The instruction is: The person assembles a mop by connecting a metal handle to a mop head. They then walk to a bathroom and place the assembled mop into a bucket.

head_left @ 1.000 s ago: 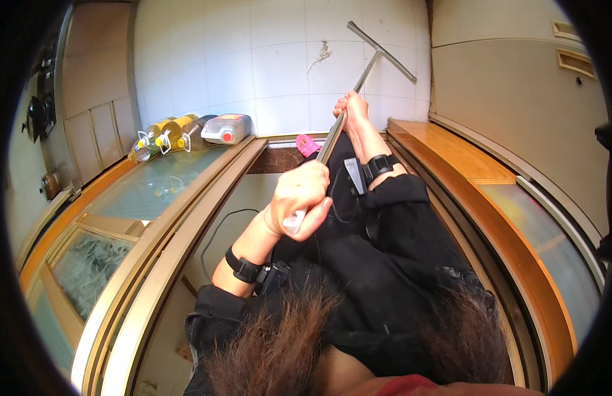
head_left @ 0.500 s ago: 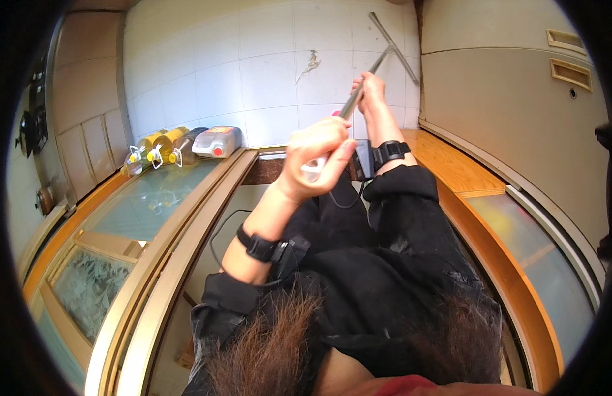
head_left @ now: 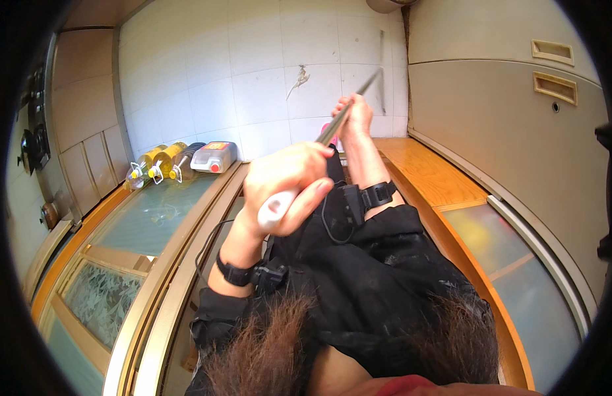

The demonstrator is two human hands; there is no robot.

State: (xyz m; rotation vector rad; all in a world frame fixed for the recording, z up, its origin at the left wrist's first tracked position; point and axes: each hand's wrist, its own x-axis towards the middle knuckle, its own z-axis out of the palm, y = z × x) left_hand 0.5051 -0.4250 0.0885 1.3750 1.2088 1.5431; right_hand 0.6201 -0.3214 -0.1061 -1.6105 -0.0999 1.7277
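A long-handled floor squeegee [head_left: 333, 129] with a grey pole and a thin crossbar head slants away from me over the white tiled floor. My left hand [head_left: 285, 188] is wrapped round the white end of its handle, close to my body. Farther along the pole, my right hand [head_left: 356, 120] is closed on it too. Motion blurs the crossbar, which lies near the base of the grey cabinet. A small scrap of pale debris [head_left: 299, 81] lies on the tiles left of the crossbar.
Several oil bottles [head_left: 166, 160] and a clear jug with a red cap [head_left: 214, 157] stand at left beside the sliding-door frame [head_left: 187, 247]. On the right are a wooden ledge [head_left: 430, 173] and a tall grey cabinet [head_left: 474, 99] with recessed handles. A stove [head_left: 35, 148] shows at far left.
Both hands have drawn back toward my body and to the left, still gripping the pole. The squeegee's crossbar has shifted nearer and turned to lie more straight up and down in view.
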